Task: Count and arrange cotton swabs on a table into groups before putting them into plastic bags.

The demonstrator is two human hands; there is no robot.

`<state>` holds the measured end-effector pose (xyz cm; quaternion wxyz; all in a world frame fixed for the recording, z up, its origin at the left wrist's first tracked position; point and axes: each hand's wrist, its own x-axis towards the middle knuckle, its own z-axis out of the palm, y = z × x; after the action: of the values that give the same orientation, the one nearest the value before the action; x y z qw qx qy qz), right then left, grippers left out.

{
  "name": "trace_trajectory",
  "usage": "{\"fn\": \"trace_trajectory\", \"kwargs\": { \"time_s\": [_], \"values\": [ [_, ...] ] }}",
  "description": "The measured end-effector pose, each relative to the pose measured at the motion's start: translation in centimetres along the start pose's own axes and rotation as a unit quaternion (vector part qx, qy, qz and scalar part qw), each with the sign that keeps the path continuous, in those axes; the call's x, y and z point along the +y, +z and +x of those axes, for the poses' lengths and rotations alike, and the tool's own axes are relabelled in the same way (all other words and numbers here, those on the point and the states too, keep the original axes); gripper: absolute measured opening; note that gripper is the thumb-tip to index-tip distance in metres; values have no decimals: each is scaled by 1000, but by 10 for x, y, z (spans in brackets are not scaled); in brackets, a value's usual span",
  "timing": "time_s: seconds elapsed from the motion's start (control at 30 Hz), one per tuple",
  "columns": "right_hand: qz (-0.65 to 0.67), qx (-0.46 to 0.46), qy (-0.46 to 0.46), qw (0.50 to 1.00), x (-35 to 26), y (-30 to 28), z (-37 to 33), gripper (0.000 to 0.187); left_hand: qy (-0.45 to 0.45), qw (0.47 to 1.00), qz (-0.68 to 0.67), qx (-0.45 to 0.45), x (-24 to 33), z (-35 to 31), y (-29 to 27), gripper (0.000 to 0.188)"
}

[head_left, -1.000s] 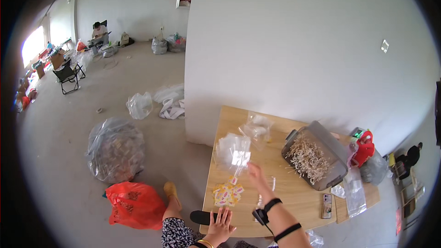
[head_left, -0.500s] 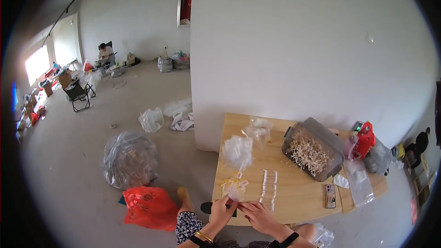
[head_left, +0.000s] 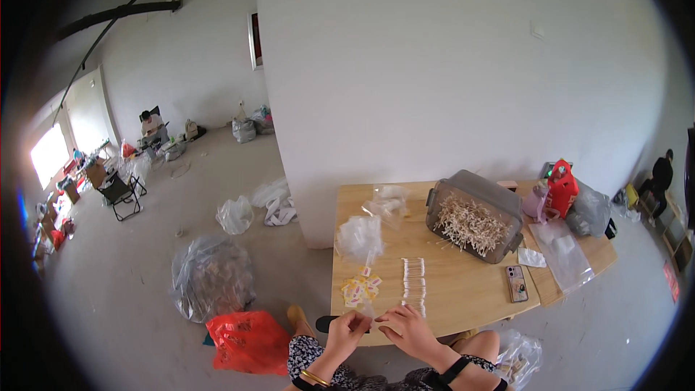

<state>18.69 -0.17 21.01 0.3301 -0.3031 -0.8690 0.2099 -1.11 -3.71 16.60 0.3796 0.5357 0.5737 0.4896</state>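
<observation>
My left hand (head_left: 346,333) is closed at the table's near edge, pinching a small clear plastic bag (head_left: 368,309). Right beside it, my right hand (head_left: 407,329) has its fingers apart and bent, the tips close to the bag; I see nothing held in them. Small yellow-and-white cards (head_left: 360,289) lie loose just beyond the left hand. Past the right hand runs a neat column of cotton swabs (head_left: 414,282). A grey plastic bin (head_left: 512,206) lies tipped on its side, with a heap of loose cotton swabs (head_left: 472,223) at its mouth.
Clear plastic bags (head_left: 360,237) are piled at the table's left. A phone (head_left: 517,284), a flat clear bag (head_left: 561,250) and a red bag (head_left: 562,188) are at the right. On the floor sit a red plastic bag (head_left: 250,340) and a full clear sack (head_left: 213,279).
The view has shifted, so the table sits slightly further left. My right hand's fingers have drawn a little apart from the left hand and spread. The small bag stays in my left hand.
</observation>
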Motion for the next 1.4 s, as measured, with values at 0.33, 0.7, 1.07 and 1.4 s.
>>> {"fn": "trace_trajectory", "kwargs": {
  "time_s": [0.33,0.7,1.07,1.4],
  "values": [
    [139,-50,111,983,8,7,-8,25,57,993,16,-98,17,-1,2,15],
    [211,-94,195,953,13,5,-16,24,57,969,199,-131,38,-9,2,17],
    [298,-99,183,931,5,2,-15,17,351,867,351,-50,64,-11,4,100],
    [276,-129,154,940,14,8,-16,13,276,893,342,-96,60,-15,-18,65]
  ]
}}
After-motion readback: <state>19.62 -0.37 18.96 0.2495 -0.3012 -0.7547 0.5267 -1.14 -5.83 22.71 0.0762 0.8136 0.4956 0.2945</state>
